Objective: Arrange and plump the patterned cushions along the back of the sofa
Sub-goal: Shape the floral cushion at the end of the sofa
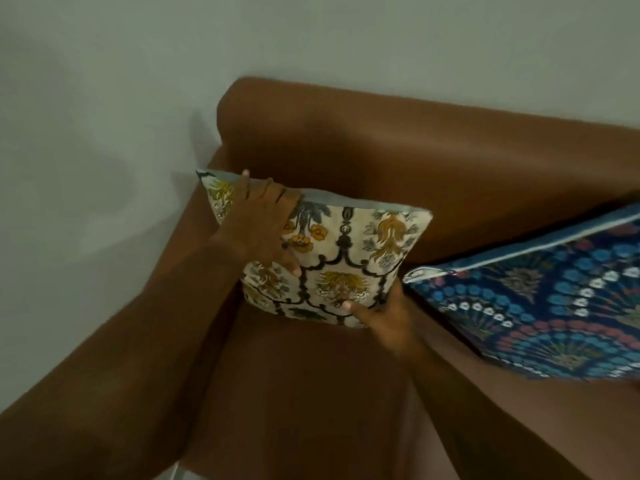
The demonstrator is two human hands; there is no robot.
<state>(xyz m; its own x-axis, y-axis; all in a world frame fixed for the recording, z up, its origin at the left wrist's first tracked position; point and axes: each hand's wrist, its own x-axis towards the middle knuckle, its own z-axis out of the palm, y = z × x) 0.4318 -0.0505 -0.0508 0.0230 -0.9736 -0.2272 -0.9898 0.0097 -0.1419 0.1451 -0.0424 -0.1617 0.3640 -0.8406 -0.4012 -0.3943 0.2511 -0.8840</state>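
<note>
Hands are gripping the cream cushion (349, 258) at the sofa's (450, 161) left end, against the backrest. Our left hand (258, 225) is clasping its top left corner, fingers (273, 194) curled over the edge; our right hand (384, 317) is pinching the lower right corner. Just right, we are seeing the blue cushion (547, 299) leaning tilted.
</note>
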